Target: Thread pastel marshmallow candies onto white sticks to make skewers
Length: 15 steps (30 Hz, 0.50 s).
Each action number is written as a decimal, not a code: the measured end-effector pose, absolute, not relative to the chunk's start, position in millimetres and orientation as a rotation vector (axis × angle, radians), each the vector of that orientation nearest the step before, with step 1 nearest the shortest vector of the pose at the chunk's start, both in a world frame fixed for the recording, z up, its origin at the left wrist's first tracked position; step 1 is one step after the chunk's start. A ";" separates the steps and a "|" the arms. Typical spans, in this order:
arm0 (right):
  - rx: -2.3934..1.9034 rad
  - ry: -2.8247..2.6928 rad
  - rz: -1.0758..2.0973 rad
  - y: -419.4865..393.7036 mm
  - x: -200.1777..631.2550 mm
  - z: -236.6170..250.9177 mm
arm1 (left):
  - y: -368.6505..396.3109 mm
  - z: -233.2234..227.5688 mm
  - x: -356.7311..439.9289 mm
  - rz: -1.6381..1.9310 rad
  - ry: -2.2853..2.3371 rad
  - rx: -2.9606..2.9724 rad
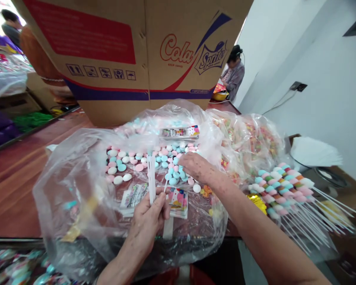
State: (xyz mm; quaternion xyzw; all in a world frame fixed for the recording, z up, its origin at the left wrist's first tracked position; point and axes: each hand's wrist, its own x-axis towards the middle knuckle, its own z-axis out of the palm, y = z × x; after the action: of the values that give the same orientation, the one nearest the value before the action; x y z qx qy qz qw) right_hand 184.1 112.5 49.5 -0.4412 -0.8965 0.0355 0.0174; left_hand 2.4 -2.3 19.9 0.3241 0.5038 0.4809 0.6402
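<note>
Reddish-brown tabletop (17, 194) spans the middle and left, with a printed cardboard box (142, 51) across the top of the frame. At centre, pink, blue and white candies (164, 158) lie loose beside crumpled clear plastic (68, 166). Just below them, the left hand (150, 215) has its fingers closed around white sticks (151, 170), one angled toward the candies. Right of centre, the right hand (194, 166) reaches among the candies; whether its curled fingers grip one, I cannot tell. The step appears to be picking out a candy; the next move seems to call for a light pinch and a steady stick.
</note>
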 end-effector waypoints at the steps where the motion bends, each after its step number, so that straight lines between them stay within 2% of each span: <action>1: -1.370 -2.760 0.114 108.3 187.9 52.0 | -1.9 20.6 3.5 1.103 1.144 0.754; 7: -1.579 -2.423 0.079 70.2 208.2 57.6 | -5.3 20.0 8.1 1.078 1.148 0.835; 11: -1.811 -2.512 0.180 38.5 209.3 43.6 | -10.2 18.6 14.3 1.043 1.147 0.825; 15: -1.870 -2.586 0.141 18.9 202.3 33.5 | -13.5 18.1 19.4 1.053 1.140 0.808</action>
State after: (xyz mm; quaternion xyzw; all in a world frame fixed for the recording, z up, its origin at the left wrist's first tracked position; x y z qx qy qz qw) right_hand 202.3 18.9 33.5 -0.5852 -0.8092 0.0441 -0.0264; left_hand 19.4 -13.5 18.1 0.3543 0.5000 0.4618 0.6413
